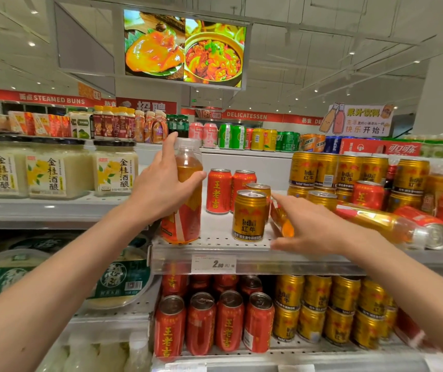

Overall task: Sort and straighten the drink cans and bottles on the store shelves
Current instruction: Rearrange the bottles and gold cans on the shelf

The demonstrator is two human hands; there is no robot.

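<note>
My left hand (165, 183) grips an upright amber tea bottle (185, 221) with a red label, standing at the left end of the white middle shelf (215, 241). My right hand (314, 226) lies with straight fingers over a small orange bottle (282, 220) lying on its side beside a gold Red Bull can (249, 215). Two red cans (218, 191) stand behind. Another amber bottle (387, 222) and a red can (427, 228) lie toppled on the right.
Gold cans (349, 171) are stacked at the back right. The lower shelf holds rows of red cans (215, 323) and gold cans (330, 310). Rice-wine jars (51, 173) fill the left shelf. A price tag (213, 263) hangs on the shelf edge.
</note>
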